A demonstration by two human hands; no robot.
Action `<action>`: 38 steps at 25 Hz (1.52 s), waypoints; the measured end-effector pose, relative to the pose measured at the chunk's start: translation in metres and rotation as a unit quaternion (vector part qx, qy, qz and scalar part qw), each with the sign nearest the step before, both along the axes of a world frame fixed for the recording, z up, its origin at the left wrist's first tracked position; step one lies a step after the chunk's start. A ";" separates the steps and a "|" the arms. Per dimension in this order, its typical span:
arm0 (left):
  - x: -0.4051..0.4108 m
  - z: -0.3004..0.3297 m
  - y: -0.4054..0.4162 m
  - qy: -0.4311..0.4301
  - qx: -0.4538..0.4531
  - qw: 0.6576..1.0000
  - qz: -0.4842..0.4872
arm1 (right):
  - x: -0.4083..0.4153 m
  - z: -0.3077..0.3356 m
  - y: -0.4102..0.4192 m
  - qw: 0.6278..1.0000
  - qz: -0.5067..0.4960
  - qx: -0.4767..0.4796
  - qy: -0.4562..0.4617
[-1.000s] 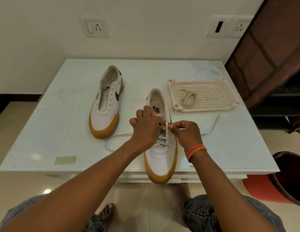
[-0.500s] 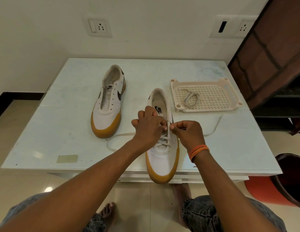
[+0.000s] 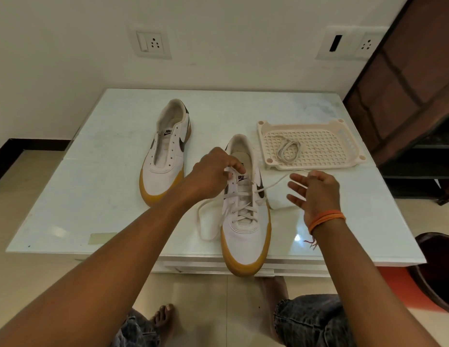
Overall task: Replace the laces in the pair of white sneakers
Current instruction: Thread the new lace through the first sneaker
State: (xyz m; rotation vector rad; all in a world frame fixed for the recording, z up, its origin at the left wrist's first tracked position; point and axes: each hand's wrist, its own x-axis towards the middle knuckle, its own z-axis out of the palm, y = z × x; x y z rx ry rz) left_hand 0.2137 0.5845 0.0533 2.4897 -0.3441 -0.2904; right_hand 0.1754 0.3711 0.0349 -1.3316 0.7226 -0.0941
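Toe toward me, the near white sneaker (image 3: 243,229) with a gum sole sits at the table's front edge, laced across its lower eyelets. My left hand (image 3: 211,174) pinches its left eyelet flap beside the tongue. My right hand (image 3: 316,194) is out to the right, lower fingers spread, pinching the white lace (image 3: 276,182) that runs taut from a right eyelet. The lace's other end loops loosely on the table to the shoe's left. The second sneaker (image 3: 168,156) lies unlaced at the back left.
A cream perforated tray (image 3: 343,136) at the back right holds a coiled lace (image 3: 288,150). The white glass table (image 3: 105,184) has a tape patch (image 3: 103,237) near its front left. A dark wooden door (image 3: 406,83) and a brown stool (image 3: 436,271) stand to the right.
Both hands were together over the near sneaker's eyelets. Now my right hand has swung out to the right, drawing the lace through, and my left hand has moved up toward the tongue.
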 end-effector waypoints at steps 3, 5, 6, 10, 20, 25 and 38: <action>0.002 0.000 0.011 -0.020 0.055 0.997 -0.045 | -0.006 -0.004 0.022 0.988 0.148 0.017 0.045; 0.001 -0.001 0.015 -0.001 0.063 0.995 -0.075 | -0.008 -0.012 0.030 0.974 0.212 -0.082 0.018; 0.001 -0.001 0.016 0.001 0.068 0.994 -0.081 | -0.009 -0.016 0.033 0.962 0.227 -0.153 -0.013; -0.002 -0.001 0.014 -0.006 0.097 0.991 -0.087 | -0.010 -0.020 0.031 0.936 0.231 -0.254 -0.082; -0.009 0.005 0.013 0.006 0.070 0.994 -0.084 | 0.000 -0.011 0.007 0.998 0.052 0.004 -0.029; -0.007 0.004 0.014 -0.001 0.072 0.994 -0.079 | -0.008 -0.025 0.037 0.951 0.209 -0.227 -0.036; -0.003 0.000 0.013 -0.003 0.065 0.995 -0.072 | 0.002 -0.009 -0.002 0.985 0.116 -0.119 -0.052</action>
